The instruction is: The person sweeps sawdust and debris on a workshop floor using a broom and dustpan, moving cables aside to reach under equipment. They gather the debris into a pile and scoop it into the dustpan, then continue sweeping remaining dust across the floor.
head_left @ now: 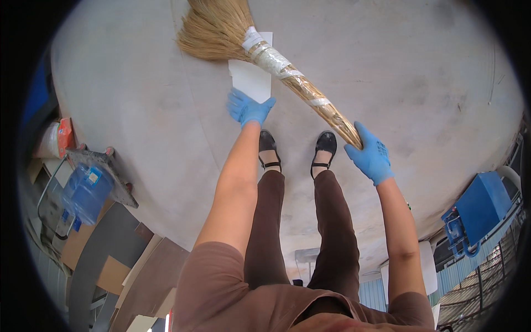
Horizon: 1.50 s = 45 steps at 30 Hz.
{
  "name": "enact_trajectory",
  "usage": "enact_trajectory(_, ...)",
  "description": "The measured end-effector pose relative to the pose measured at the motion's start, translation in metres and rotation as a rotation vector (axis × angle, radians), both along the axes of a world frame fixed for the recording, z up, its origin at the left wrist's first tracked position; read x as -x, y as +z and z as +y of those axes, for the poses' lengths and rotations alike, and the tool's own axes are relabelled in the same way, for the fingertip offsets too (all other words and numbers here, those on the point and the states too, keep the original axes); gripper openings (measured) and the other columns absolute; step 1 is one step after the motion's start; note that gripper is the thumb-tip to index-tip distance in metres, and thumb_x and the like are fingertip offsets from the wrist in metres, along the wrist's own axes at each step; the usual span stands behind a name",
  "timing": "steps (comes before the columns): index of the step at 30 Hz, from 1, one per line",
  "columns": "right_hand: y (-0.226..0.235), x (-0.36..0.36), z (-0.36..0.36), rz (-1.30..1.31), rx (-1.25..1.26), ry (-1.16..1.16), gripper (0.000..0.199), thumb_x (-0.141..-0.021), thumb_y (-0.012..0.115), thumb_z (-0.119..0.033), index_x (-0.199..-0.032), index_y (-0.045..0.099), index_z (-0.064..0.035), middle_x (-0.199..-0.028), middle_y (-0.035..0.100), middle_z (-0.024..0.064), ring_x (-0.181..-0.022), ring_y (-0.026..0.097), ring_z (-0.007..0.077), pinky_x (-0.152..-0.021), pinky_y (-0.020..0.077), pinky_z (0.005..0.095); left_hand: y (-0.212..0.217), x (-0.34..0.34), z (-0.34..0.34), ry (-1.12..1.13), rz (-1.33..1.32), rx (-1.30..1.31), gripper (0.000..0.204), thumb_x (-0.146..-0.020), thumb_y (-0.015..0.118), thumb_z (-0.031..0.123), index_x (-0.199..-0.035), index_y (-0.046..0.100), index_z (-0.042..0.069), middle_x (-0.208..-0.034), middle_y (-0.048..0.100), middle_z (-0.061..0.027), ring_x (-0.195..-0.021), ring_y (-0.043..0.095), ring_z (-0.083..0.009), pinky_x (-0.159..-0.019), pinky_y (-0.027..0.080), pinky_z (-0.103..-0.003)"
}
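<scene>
A straw broom point(307, 91) slants across the view, its bristles fanned out at the upper left. White and clear tape wraps its neck and handle. My right hand point(371, 154), in a blue glove, is closed round the end of the handle. In the same kind of glove, my left hand point(248, 107) grips the near edge of a white sheet point(251, 81), stiff-looking like card or board. The broom's neck passes over the sheet's far part and hides some of it. Whether the bristles touch the floor I cannot tell.
Grey floor point(155, 110) spreads round my black shoes point(325, 144). To the left stand a wheeled dolly point(108, 174), a blue water jug point(88, 191) and flat boards point(146, 282). A blue panel point(477, 207) on a metal frame is at the right.
</scene>
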State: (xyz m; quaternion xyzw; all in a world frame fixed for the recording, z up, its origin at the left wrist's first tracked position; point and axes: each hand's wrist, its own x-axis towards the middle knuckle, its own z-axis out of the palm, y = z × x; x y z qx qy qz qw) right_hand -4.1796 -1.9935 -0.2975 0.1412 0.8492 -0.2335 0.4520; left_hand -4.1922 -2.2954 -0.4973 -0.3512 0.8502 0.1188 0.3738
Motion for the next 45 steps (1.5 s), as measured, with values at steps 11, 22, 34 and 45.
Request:
enact_trajectory(11, -0.056, -0.035, 0.006, 0.024, 0.134, 0.003, 0.074, -0.085, 0.070, -0.030, -0.149, 0.041, -0.0113, -0.116, 0.066, 0.0220, -0.103, 0.064, 0.0401, -0.086, 0.0510, 0.0454, -0.056, 0.007, 0.003, -0.059, 0.026, 0.074, 0.148, -0.051, 0.084, 0.066, -0.159, 0.002, 0.007, -0.162, 0.009, -0.0234, -0.145, 0.021, -0.0454, -0.115, 0.029, -0.054)
enact_trajectory(22, 0.082, -0.065, 0.137, 0.160, -0.181, -0.069, 0.058, -0.089, 0.067, -0.029, -0.143, 0.051, -0.0143, -0.109, 0.071, 0.0185, -0.097, 0.068, 0.0361, -0.083, 0.0528, 0.0427, 0.013, -0.076, -0.044, 0.380, 0.069, -0.090, 0.089, -0.075, 0.072, 0.034, -0.147, 0.036, -0.004, -0.139, 0.051, -0.0265, -0.127, 0.052, -0.0409, -0.105, 0.044, -0.046)
enact_trajectory(34, 0.064, -0.217, 0.166, -0.095, -0.226, -0.497, 0.065, -0.091, 0.065, -0.025, -0.149, 0.042, -0.0046, -0.113, 0.069, 0.0221, -0.090, 0.069, 0.0283, -0.081, 0.0540, 0.0384, -0.040, 0.064, 0.091, -0.002, 0.048, -0.005, 0.147, -0.051, 0.089, 0.064, -0.157, 0.006, 0.003, -0.161, 0.017, -0.0250, -0.148, 0.020, -0.0397, -0.116, 0.026, -0.051)
enact_trajectory(45, 0.074, -0.200, 0.156, -0.091, -0.163, -0.574, 0.064, -0.091, 0.066, -0.024, -0.148, 0.043, -0.0074, -0.126, 0.064, 0.0241, -0.114, 0.063, 0.0389, -0.094, 0.0505, 0.0419, -0.018, 0.039, 0.033, 0.448, 0.185, -0.708, 0.056, -0.078, 0.085, 0.023, -0.119, 0.062, -0.009, -0.111, 0.070, -0.0166, -0.090, 0.069, -0.0231, -0.079, 0.056, -0.035)
